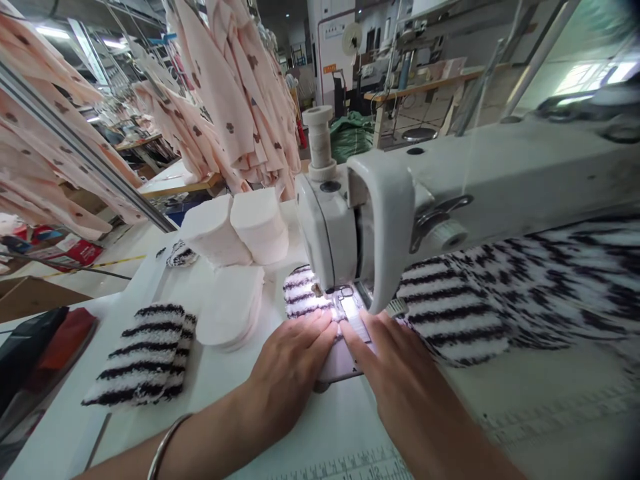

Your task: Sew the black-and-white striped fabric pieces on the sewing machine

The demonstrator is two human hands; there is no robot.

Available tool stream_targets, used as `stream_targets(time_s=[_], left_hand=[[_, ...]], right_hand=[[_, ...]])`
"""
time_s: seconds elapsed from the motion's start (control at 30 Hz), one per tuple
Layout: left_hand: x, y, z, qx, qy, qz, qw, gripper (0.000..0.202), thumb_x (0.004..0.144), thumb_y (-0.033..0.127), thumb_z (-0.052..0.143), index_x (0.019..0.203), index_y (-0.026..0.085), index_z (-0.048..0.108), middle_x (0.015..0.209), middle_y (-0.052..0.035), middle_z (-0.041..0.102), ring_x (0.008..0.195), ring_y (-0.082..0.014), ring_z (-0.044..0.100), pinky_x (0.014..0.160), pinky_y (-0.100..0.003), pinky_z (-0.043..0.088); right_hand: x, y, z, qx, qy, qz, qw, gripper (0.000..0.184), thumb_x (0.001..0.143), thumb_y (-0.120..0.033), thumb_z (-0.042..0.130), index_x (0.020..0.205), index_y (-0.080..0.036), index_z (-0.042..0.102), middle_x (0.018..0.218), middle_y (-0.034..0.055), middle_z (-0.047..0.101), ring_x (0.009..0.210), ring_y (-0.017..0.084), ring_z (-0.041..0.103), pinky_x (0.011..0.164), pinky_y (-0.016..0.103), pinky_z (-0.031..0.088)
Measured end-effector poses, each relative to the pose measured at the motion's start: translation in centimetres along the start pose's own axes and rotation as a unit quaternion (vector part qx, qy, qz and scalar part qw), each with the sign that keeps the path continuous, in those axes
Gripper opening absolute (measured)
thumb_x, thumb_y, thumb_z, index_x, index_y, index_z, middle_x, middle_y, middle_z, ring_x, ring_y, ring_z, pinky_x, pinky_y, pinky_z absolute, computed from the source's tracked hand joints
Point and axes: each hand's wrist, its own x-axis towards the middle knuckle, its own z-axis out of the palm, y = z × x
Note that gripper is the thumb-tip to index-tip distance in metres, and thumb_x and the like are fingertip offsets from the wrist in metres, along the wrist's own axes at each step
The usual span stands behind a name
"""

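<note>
A piece of black-and-white striped plush fabric (300, 293) lies under the needle area of a white sewing machine (327, 233), lit by its lamp. My left hand (295, 360) rests on the near edge of this fabric, its fingers stretched out and lying flat. Across the metal plate (343, 363), my right hand (400, 360) has its fingers spread, the index reaching toward the left fingertips beside the presser foot. The needle tip is hard to make out. More striped fabric (450, 310) lies right of the machine head, partly behind my right hand.
Folded striped pieces (145, 353) lie at the left of the table. Stacks of white pads (233, 303) stand behind them, near the machine. A ruler tape (350, 463) runs along the front. Pink garments (240, 100) hang beyond, and a thread spool (320, 143) tops the machine.
</note>
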Motion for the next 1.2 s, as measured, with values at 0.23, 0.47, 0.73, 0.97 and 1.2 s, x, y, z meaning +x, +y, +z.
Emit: stream_targets(time_s=[0.23, 0.47, 0.73, 0.97, 1.2], left_hand=[[2.0, -1.3, -0.3, 0.011, -0.078, -0.020, 0.997, 0.030, 0.092, 0.013, 0.040, 0.119, 0.011, 0.053, 0.099, -0.0112, 0.066, 0.103, -0.0264, 0.059, 0.086, -0.045, 0.052], [3.0, -2.2, -1.7, 0.042, -0.065, -0.018, 0.997, 0.023, 0.094, 0.012, 0.035, 0.111, 0.011, 0.051, 0.098, -0.0109, 0.059, 0.093, -0.0226, 0.057, 0.075, -0.037, 0.054], [4.2, -1.5, -1.4, 0.099, -0.095, -0.065, 0.988, 0.015, 0.086, 0.005, 0.043, 0.090, 0.011, 0.056, 0.081, -0.0087, 0.056, 0.076, -0.0247, 0.056, 0.060, -0.036, 0.049], [4.3, -2.3, -1.0, 0.067, -0.067, -0.135, 0.986, 0.016, 0.084, 0.002, 0.042, 0.080, 0.014, 0.051, 0.089, -0.0112, 0.057, 0.084, -0.0254, 0.057, 0.067, -0.036, 0.049], [-4.9, 5.3, -5.1, -0.234, 0.076, -0.284, 0.927, 0.007, 0.091, 0.015, 0.044, 0.095, 0.020, 0.044, 0.075, 0.0007, 0.055, 0.061, -0.0116, 0.054, 0.054, -0.021, 0.050]], right_hand=[[-0.3, 0.3, 0.6, -0.026, -0.024, -0.003, 0.999, 0.055, 0.081, 0.001, 0.032, 0.127, -0.021, 0.052, 0.111, 0.0115, 0.055, 0.107, 0.027, 0.054, 0.087, 0.046, 0.049], [-2.1, -1.1, -0.3, 0.000, -0.014, 0.026, 1.000, 0.059, 0.083, 0.005, 0.027, 0.136, -0.016, 0.043, 0.138, 0.0171, 0.038, 0.130, 0.031, 0.035, 0.099, 0.051, 0.043], [-3.3, -0.4, 0.7, 0.038, 0.030, 0.016, 0.999, 0.064, 0.077, 0.010, 0.028, 0.133, -0.016, 0.045, 0.136, 0.0137, 0.042, 0.129, 0.026, 0.038, 0.102, 0.047, 0.042], [-2.6, -1.4, -0.1, 0.044, 0.062, 0.021, 0.997, 0.037, 0.090, -0.005, 0.033, 0.121, -0.012, 0.052, 0.121, 0.0154, 0.050, 0.118, 0.027, 0.046, 0.097, 0.047, 0.043], [-1.9, -7.7, -2.7, 0.274, 0.085, 0.054, 0.956, 0.017, 0.095, -0.033, 0.040, 0.092, -0.020, 0.050, 0.078, 0.0028, 0.056, 0.073, 0.016, 0.057, 0.060, 0.027, 0.048]])
